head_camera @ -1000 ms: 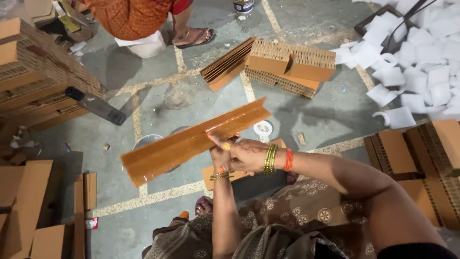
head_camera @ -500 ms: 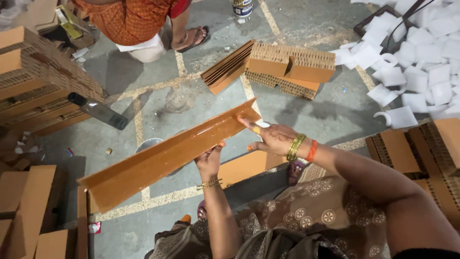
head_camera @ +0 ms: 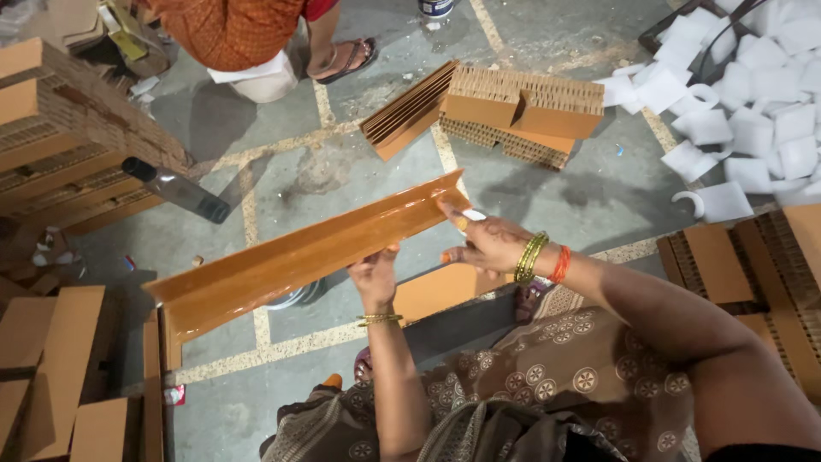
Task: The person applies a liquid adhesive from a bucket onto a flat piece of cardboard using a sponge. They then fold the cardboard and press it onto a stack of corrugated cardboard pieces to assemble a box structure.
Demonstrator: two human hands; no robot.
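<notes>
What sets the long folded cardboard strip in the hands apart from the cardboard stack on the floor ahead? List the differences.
The long cardboard strip is one glossy orange-brown piece, held in the air by the left hand and right hand; the cardboard stack is many matte pieces resting on the floor. The strip is long and narrow; the stack is blocky. Both are brown cardboard.

Setting: small packaging workshop with work done on the floor. Evidence: bare grey concrete floor point(head_camera: 547, 197) marked with worn painted lines; stacks of brown corrugated cardboard pieces point(head_camera: 513, 111) at centre, further cardboard stacks point(head_camera: 60, 137) at left and right edges; heap of white foam pieces point(head_camera: 753, 94) at upper right; long folded cardboard angle strip point(head_camera: 291, 257) held over the floor. A second person point(head_camera: 248, 34) in sandals is at the top edge among the materials.
</notes>
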